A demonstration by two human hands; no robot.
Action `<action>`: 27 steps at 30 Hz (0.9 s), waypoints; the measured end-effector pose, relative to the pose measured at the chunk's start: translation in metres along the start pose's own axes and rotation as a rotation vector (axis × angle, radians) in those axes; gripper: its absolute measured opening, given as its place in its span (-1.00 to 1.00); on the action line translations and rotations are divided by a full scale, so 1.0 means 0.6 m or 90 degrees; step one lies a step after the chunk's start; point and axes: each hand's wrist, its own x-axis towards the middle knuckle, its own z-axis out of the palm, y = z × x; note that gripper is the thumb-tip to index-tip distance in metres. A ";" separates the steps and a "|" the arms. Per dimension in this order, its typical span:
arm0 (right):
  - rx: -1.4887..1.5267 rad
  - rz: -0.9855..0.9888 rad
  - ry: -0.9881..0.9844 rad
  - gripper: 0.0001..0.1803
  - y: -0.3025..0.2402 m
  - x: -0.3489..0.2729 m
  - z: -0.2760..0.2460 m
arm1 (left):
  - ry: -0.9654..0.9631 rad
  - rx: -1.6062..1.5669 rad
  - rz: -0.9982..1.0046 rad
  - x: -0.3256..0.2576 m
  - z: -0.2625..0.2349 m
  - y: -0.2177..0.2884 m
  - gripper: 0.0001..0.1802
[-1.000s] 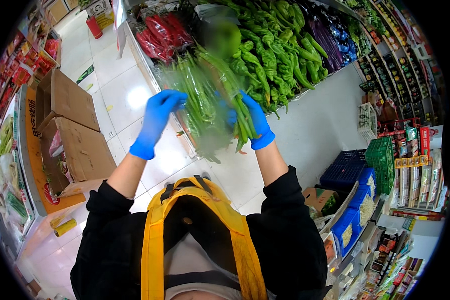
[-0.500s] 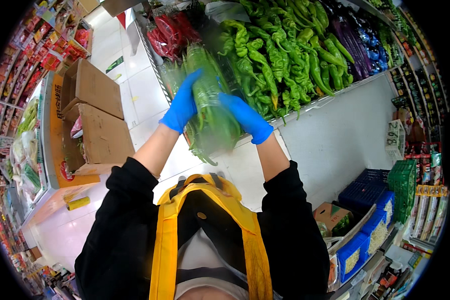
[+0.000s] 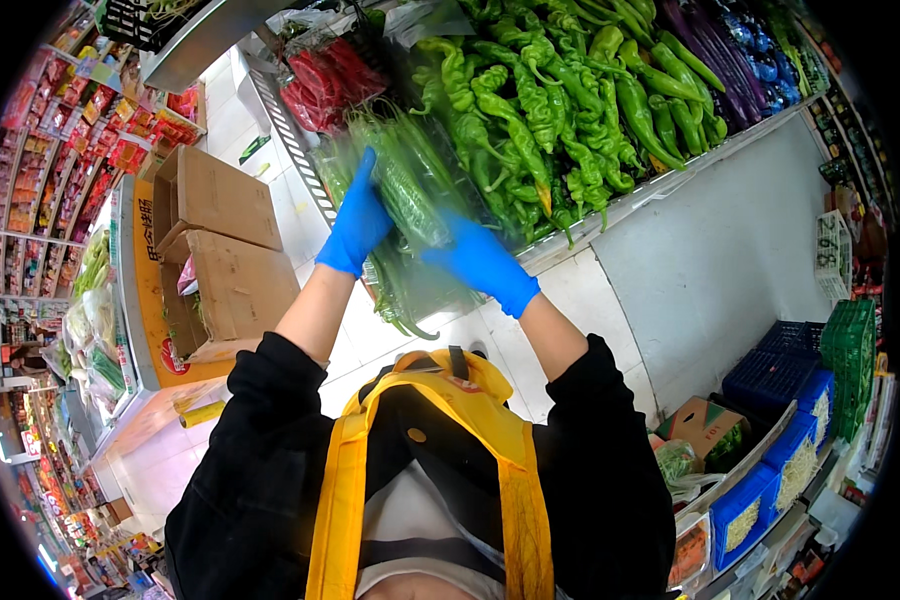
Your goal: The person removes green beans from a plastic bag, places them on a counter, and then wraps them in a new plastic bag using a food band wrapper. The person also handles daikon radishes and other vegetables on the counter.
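A clear plastic bag of long green peppers [image 3: 400, 190] lies slanted at the near left corner of the vegetable display, its lower end hanging past the edge. My left hand [image 3: 358, 228], in a blue glove, grips the bag's left side; one digit points up along it and the rest are hidden beneath. At the bag's right side, my right hand [image 3: 488, 265], gloved in blue too, touches the plastic; motion smears its fingers. Loose curly green peppers [image 3: 560, 120] are heaped just to the right. Behind the bag sit red peppers in plastic [image 3: 330, 85].
Purple eggplants [image 3: 715, 70] fill the display's far right. Open cardboard boxes [image 3: 235, 285] stand on the left by an orange-sided counter [image 3: 135, 290]. Blue crates [image 3: 745, 515] and a green crate [image 3: 850, 370] are at the lower right. A yellow roll [image 3: 202, 413] lies at the left.
My right hand has shifted down and slightly left along the bag, its thumb lower than before. My left hand stays at the bag's left side. The whole view has turned a little.
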 end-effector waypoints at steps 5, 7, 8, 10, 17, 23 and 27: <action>-0.058 -0.016 -0.060 -0.08 -0.041 -0.032 -0.008 | 0.142 0.029 0.062 -0.013 0.003 -0.025 -0.61; -0.002 -0.038 -0.062 -0.04 -0.003 -0.024 0.005 | 0.073 -0.056 0.102 -0.018 -0.015 -0.042 -0.56; 0.088 -0.046 -0.084 -0.04 0.003 -0.021 0.010 | 0.047 -0.095 0.096 -0.019 -0.027 -0.052 -0.52; 0.158 -0.073 -0.111 -0.13 0.001 -0.026 0.019 | -0.004 -0.177 0.085 -0.021 -0.037 -0.066 -0.41; 0.827 0.234 -0.260 -0.47 0.003 -0.034 -0.051 | -0.008 -0.031 0.085 0.007 -0.055 -0.023 -0.57; 0.128 -0.018 0.040 -0.03 -0.018 -0.017 -0.019 | 0.149 0.194 0.176 0.018 0.008 -0.049 -0.82; 0.475 0.077 0.015 -0.46 0.080 -0.009 -0.045 | -0.005 0.160 0.158 -0.012 0.109 -0.015 -0.80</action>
